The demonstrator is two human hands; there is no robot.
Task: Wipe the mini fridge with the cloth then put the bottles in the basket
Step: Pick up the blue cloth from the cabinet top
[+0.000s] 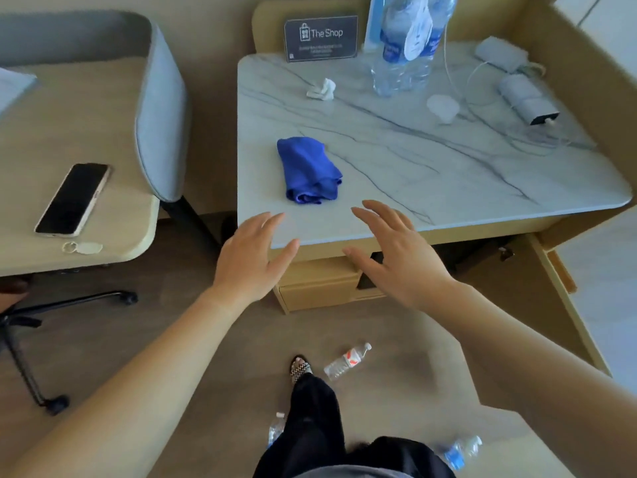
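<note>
The person's left hand (253,257) and right hand (396,253) are stretched out side by side over the near edge of the marble counter (448,174). The fingers (374,210) of both are spread and relaxed and hold nothing. The blue cloth (310,170) lies bunched on the counter just beyond the fingertips, between the two hands and a little nearer the left one; neither hand touches it.

Farther past the right fingers, at the back of the counter, two large water bottles (403,46) stand upright beside a dark sign (320,37) reading "The Shop". A crumpled tissue (322,89) lies between the sign and the cloth.

Below the hands, on the floor, a small bottle with a red label (348,361) lies on its side by the person's foot (300,369). A bottle with a blue label (460,450) lies under the right forearm. What looks like a third bottle (275,429) is half hidden behind the dark trouser leg.

Well to the left of the left fingers, a phone (72,198) rests on a second, beige counter (113,236).
</note>
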